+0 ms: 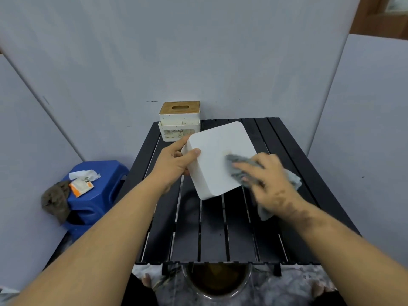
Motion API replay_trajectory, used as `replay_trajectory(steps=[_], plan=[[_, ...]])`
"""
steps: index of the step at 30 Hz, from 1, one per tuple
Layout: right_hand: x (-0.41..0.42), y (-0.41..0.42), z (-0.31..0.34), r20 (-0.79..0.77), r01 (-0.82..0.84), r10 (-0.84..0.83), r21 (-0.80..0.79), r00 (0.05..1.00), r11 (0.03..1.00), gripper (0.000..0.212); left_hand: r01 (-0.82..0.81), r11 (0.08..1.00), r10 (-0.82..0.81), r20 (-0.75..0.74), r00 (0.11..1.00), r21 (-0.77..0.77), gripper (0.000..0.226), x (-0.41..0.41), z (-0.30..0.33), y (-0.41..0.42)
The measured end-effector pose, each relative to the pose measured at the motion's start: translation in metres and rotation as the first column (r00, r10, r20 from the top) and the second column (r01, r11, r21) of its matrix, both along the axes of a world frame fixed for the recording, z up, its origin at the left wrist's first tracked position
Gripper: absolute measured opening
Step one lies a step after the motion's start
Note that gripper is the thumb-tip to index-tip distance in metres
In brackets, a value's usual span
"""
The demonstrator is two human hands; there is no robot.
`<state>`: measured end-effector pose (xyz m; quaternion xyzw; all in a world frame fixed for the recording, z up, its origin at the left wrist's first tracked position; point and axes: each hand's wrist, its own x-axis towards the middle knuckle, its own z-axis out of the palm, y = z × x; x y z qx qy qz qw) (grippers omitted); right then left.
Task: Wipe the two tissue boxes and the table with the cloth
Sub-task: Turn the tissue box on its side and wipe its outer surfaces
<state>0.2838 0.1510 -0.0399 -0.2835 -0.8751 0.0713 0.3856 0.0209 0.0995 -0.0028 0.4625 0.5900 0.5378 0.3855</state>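
Partway, I judge: left hand point(176, 161) grips the tilted white box point(217, 155) above the bench point(212, 235), thumb curled over its edge, while right hand point(268, 180) fingers point(245, 168) press the cloth point(237, 167) against it. Second box point(179, 121), at the back corner, and bench probably remain.

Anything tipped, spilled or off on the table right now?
Nothing spilled or damaged shows. The white tissue box is tilted off the black slatted table, but only because the left hand grips it while the right hand presses the grey cloth on it. The wood-lidded tissue box stands upright at the far corner.
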Motion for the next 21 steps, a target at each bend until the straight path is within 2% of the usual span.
replay_trajectory(steps=[2,4,6,8,10,12,14,16,17,19,21], plan=[[0.012,0.015,-0.004,-0.065,0.107,-0.112,-0.081,0.992,0.991,0.039,-0.003,1.000,0.003,0.004,1.000,0.009,0.039,0.001,-0.001,0.000],[-0.001,0.005,-0.003,-0.027,0.122,-0.124,-0.067,0.992,0.990,0.040,0.001,1.000,-0.001,0.005,1.000,0.026,0.039,0.003,-0.002,0.002],[-0.026,-0.025,0.000,0.031,0.019,-0.020,0.029,0.999,0.999,0.042,0.006,0.999,-0.006,-0.007,1.000,0.042,0.042,0.004,-0.003,0.004],[-0.041,-0.050,0.000,0.175,-0.175,0.150,0.137,0.973,0.975,0.042,0.008,0.999,-0.007,-0.027,1.000,0.046,0.045,0.005,-0.001,0.005],[-0.036,-0.043,0.002,0.215,-0.244,0.213,0.128,0.953,0.961,0.045,0.022,0.999,-0.021,-0.035,0.999,0.042,0.048,0.003,0.000,0.005],[-0.018,-0.018,-0.003,0.056,-0.131,0.128,0.060,0.990,0.990,0.044,0.025,0.999,-0.024,-0.016,1.000,0.032,0.050,0.002,-0.001,0.003],[0.005,0.009,-0.005,-0.093,0.088,-0.094,-0.067,0.991,0.994,0.039,0.018,1.000,-0.017,-0.011,1.000,0.023,0.049,0.001,-0.001,0.001],[0.014,0.022,-0.004,-0.143,0.184,-0.211,-0.180,0.967,0.966,0.041,0.015,1.000,-0.015,-0.011,1.000,0.017,0.050,0.001,-0.001,0.001],[0.010,0.019,-0.002,-0.138,0.197,-0.222,-0.179,0.965,0.964,0.042,0.016,1.000,-0.016,-0.009,1.000,0.011,0.051,0.002,0.000,0.001],[-0.010,-0.001,0.002,-0.096,0.166,-0.173,-0.071,0.980,0.984,0.044,0.019,1.000,-0.019,-0.008,1.000,0.000,0.054,0.004,0.000,0.002],[-0.030,-0.024,0.004,-0.028,0.042,-0.041,0.051,0.999,0.998,0.044,0.026,1.000,-0.026,-0.019,0.999,-0.001,0.054,0.004,0.000,0.002]])
